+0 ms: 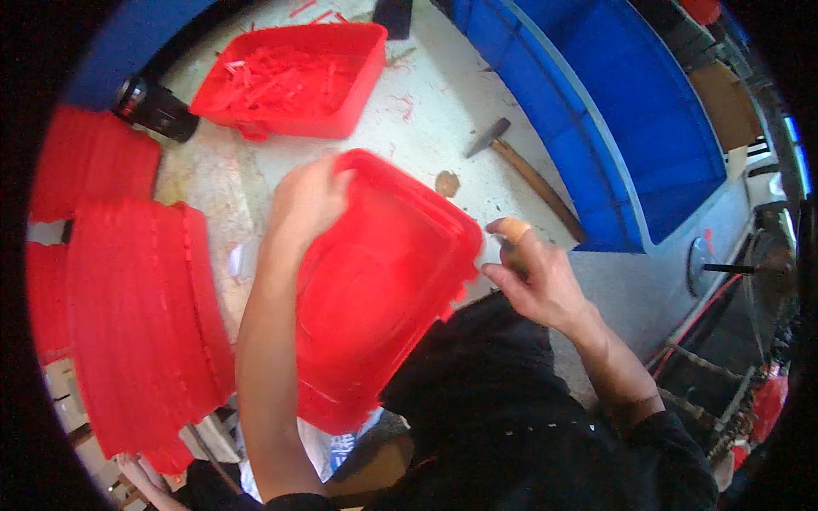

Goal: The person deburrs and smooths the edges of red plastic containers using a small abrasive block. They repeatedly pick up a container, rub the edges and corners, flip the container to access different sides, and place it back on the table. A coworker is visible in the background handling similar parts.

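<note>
A shallow red plastic tray is tilted in front of me, its near end over my lap. My left hand is closed on its far left rim; the fingers are blurred. At the tray's right edge, my right hand is curled, with thumb and forefinger close to the rim. A tan wrap covers one finger. Something small and pale shows between those fingertips, too unclear to name. Ragged red bits stick out along the tray's edge below my right hand.
A red bin of red plastic scraps stands at the far side. Stacked red trays rise at left, near a black cylinder. A hammer lies by a blue crate. Another person's hand shows at lower left.
</note>
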Motion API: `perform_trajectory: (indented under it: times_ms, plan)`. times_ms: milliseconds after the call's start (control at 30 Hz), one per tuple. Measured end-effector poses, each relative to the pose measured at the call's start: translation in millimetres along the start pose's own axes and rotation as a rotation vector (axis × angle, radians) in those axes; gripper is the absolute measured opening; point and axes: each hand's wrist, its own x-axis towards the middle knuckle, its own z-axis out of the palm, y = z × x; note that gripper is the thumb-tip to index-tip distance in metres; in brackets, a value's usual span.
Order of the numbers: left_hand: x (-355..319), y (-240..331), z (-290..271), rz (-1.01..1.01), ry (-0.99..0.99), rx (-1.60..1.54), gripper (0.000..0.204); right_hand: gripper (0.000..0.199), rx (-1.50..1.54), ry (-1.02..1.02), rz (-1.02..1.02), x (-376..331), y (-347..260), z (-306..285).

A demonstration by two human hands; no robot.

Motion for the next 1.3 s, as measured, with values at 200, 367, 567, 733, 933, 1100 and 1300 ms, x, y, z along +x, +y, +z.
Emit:
perform_trajectory:
  times_ms: [200,367,567,733,933,1100,1300]
  plan:
    - [-131.1,-99.4,-37.9,-0.671,0.395,-0.807,0.044,0.022,0.277,0.011,0.162,-4.9,37.9,-9.8]
    - [-251.0,-41.0,-51.5,-1.148,-0.080,-0.398,0.040,0.015,0.372,-0.037,0.306,-22.0,55.1,-5.8]
    - [-137.6,66.7,-48.5,-0.027,0.321,-0.078,0.015,0.028,0.673,-0.139,0.343,-10.0,66.7,7.1]
    - [-8.6,43.5,5.2,0.186,0.201,0.145,0.048,0.036,0.633,-0.145,0.319,41.3,58.7,21.2]
    - [3.3,37.0,35.3,0.059,0.148,0.081,0.044,0.038,0.692,-0.171,0.351,84.4,57.7,33.1]
    - [2.7,39.5,37.3,0.000,0.152,0.075,0.044,0.035,0.790,-0.224,0.422,88.0,52.6,32.5]
    - [3.5,44.7,34.8,-0.050,0.137,0.093,0.045,0.033,0.829,-0.256,0.476,78.5,47.2,25.7]
